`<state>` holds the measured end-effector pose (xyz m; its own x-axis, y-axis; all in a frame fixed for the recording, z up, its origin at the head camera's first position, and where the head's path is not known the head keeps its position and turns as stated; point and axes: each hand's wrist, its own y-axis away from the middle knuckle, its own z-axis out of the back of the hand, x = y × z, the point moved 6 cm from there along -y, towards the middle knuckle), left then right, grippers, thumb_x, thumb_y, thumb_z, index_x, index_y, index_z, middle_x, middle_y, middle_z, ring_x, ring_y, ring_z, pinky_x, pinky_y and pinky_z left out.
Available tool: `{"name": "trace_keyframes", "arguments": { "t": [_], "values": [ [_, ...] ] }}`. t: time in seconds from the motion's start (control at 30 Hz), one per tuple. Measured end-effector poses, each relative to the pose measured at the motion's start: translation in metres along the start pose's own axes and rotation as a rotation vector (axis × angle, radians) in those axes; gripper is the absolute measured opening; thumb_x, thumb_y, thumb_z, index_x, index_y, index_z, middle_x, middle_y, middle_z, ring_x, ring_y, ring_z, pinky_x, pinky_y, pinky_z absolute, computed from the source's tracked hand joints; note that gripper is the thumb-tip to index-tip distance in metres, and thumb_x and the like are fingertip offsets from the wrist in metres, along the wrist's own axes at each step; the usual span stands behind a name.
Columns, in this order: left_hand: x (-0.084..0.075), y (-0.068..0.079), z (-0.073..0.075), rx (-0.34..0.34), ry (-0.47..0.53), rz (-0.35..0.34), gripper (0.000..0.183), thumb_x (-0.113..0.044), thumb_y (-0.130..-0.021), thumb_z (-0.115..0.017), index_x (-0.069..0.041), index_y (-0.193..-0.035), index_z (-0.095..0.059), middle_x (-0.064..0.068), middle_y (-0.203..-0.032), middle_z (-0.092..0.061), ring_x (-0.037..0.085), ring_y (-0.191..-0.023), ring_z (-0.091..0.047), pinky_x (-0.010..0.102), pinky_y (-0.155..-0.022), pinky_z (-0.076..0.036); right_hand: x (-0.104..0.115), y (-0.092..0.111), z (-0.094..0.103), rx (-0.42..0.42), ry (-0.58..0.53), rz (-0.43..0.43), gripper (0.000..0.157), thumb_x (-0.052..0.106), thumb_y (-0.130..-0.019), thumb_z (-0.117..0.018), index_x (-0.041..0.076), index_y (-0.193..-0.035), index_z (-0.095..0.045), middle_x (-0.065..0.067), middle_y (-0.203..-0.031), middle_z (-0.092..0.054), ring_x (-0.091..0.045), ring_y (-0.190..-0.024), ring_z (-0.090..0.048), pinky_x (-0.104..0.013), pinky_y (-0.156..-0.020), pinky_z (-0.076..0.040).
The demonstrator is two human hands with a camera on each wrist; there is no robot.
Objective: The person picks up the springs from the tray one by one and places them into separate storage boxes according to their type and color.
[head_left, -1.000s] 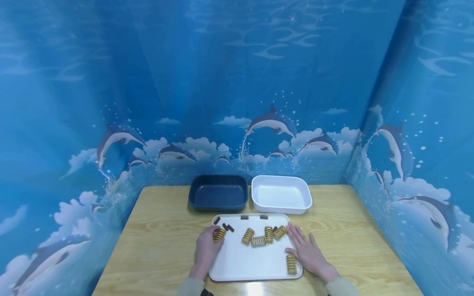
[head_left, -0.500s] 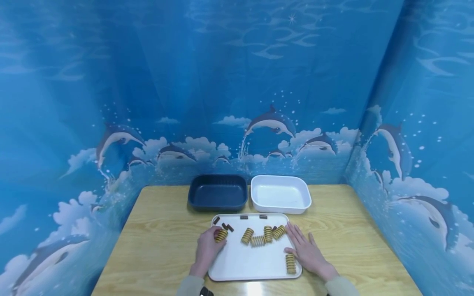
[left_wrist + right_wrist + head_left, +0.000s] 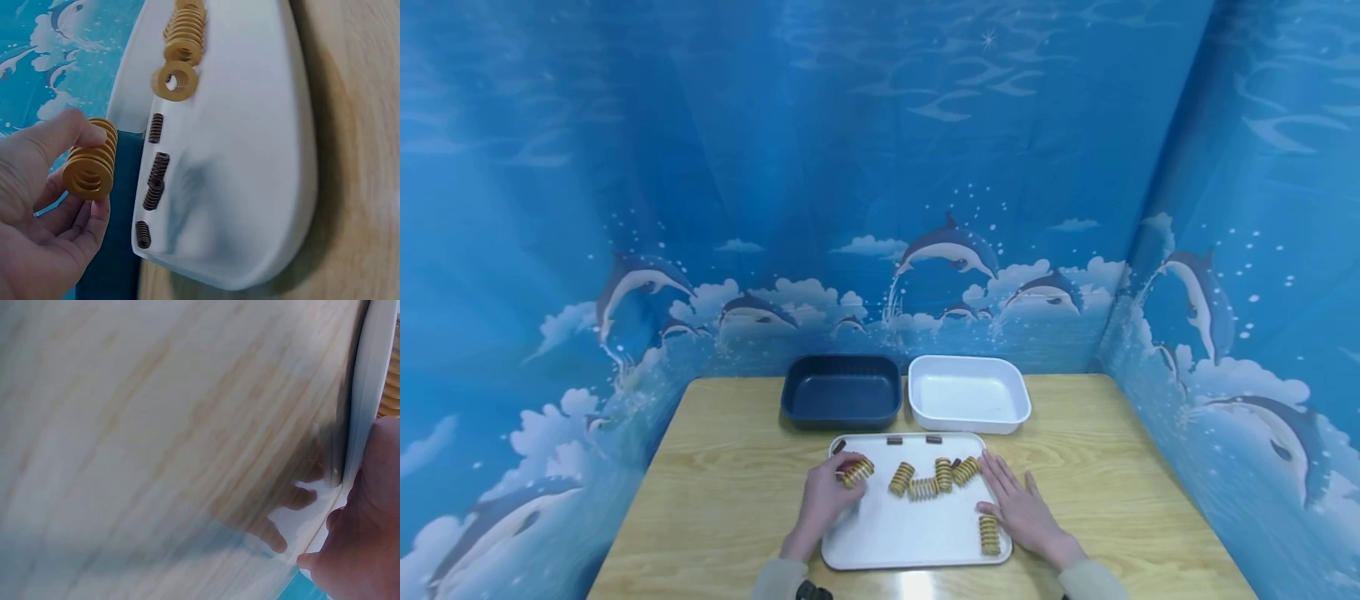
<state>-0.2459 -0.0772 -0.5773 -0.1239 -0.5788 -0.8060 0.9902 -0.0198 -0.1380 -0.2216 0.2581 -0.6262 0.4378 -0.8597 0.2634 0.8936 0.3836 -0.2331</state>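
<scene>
My left hand (image 3: 829, 498) pinches a yellow coil spring (image 3: 92, 159) between thumb and fingers, held over the left side of the white tray (image 3: 895, 537). Several more yellow springs lie on the tray: a group (image 3: 923, 488) near its middle and a single spring (image 3: 989, 535) at the lower right corner. Small dark brown springs (image 3: 156, 181) lie along the tray's far and left parts. With fingers straight, my right hand (image 3: 1022, 510) rests at the tray's right edge, close beside that single spring. The right wrist view catches only part of this hand (image 3: 362, 531).
Behind the tray stand two rectangular basins side by side, a dark blue one (image 3: 842, 400) on the left and a white one (image 3: 970, 396) on the right. All sit on a wooden table (image 3: 722, 467). A dolphin-printed curtain (image 3: 850, 208) encloses the back and sides.
My left hand has lifted the yellow spring and moved it slightly right and away from me, now covering small dark springs in the head view. My right hand has stayed put.
</scene>
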Motion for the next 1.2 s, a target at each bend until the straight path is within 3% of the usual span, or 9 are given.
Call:
{"name": "trace_keyframes", "arguments": {
  "t": [0.23, 0.37, 0.53, 0.7, 0.87, 1.0, 1.2],
  "values": [
    [-0.007, -0.006, 0.006, 0.035, 0.084, -0.053, 0.039, -0.002, -0.069, -0.081, -0.008, -0.107, -0.073, 0.006, -0.098, -0.073, 0.022, -0.091, -0.067, 0.028, -0.078, -0.056, -0.005, 0.0, -0.004, 0.046, 0.0, -0.04, 0.072, 0.045, -0.099, -0.056, 0.004, -0.155, -0.036, -0.016, -0.163, -0.029, -0.042, -0.147, -0.03, -0.077, -0.111, -0.018],
    [-0.008, -0.017, 0.009, 0.059, 0.079, -0.049, 0.039, -0.003, -0.072, -0.082, -0.009, -0.11, -0.072, 0.006, -0.101, -0.073, 0.023, -0.094, -0.067, 0.032, -0.081, -0.055, -0.007, 0.0, -0.005, 0.074, 0.0, -0.06, 0.073, 0.046, -0.1, -0.055, 0.004, -0.156, -0.034, -0.015, -0.164, -0.026, -0.04, -0.148, -0.028, -0.076, -0.112, -0.017],
    [-0.012, -0.037, 0.021, 0.063, 0.03, -0.009, 0.04, -0.006, -0.075, -0.082, -0.013, -0.113, -0.072, 0.005, -0.106, -0.072, 0.021, -0.096, -0.064, 0.039, -0.083, -0.053, -0.007, 0.0, -0.005, 0.063, 0.011, -0.052, 0.072, 0.045, -0.099, -0.057, 0.004, -0.155, -0.036, -0.016, -0.163, -0.028, -0.041, -0.147, -0.03, -0.077, -0.11, -0.02],
    [-0.016, -0.058, 0.037, 0.019, 0.023, -0.016, 0.038, -0.006, -0.079, -0.08, -0.012, -0.115, -0.072, 0.006, -0.109, -0.073, 0.023, -0.1, -0.066, 0.043, -0.087, -0.056, -0.002, 0.003, -0.001, -0.02, 0.013, 0.0, 0.072, 0.045, -0.098, -0.058, 0.006, -0.155, -0.037, -0.015, -0.162, -0.033, -0.043, -0.143, -0.036, -0.08, -0.104, -0.025],
    [-0.016, -0.083, 0.049, -0.037, 0.012, -0.028, 0.039, -0.004, -0.08, -0.081, -0.009, -0.117, -0.071, 0.011, -0.109, -0.073, 0.026, -0.099, -0.069, 0.044, -0.085, -0.059, 0.004, 0.004, 0.004, -0.005, 0.008, -0.001, 0.07, 0.042, -0.099, -0.058, 0.005, -0.155, -0.036, -0.017, -0.161, -0.034, -0.045, -0.141, -0.038, -0.081, -0.103, -0.025],
    [-0.011, -0.103, 0.054, -0.076, -0.024, -0.011, 0.038, -0.005, -0.081, -0.081, -0.008, -0.117, -0.072, 0.013, -0.108, -0.073, 0.027, -0.097, -0.069, 0.045, -0.084, -0.058, 0.006, 0.002, 0.007, 0.007, 0.012, -0.013, 0.07, 0.041, -0.099, -0.059, 0.001, -0.153, -0.039, -0.021, -0.159, -0.035, -0.047, -0.141, -0.038, -0.08, -0.105, -0.024],
    [0.003, -0.126, 0.055, -0.081, -0.095, 0.022, 0.036, -0.005, -0.082, -0.081, -0.006, -0.117, -0.072, 0.016, -0.108, -0.073, 0.032, -0.1, -0.069, 0.051, -0.089, -0.056, 0.006, 0.0, 0.005, -0.021, 0.0, 0.017, 0.07, 0.042, -0.101, -0.056, 0.008, -0.158, -0.032, -0.013, -0.164, -0.029, -0.044, -0.144, -0.035, -0.081, -0.103, -0.024]
  ]
}}
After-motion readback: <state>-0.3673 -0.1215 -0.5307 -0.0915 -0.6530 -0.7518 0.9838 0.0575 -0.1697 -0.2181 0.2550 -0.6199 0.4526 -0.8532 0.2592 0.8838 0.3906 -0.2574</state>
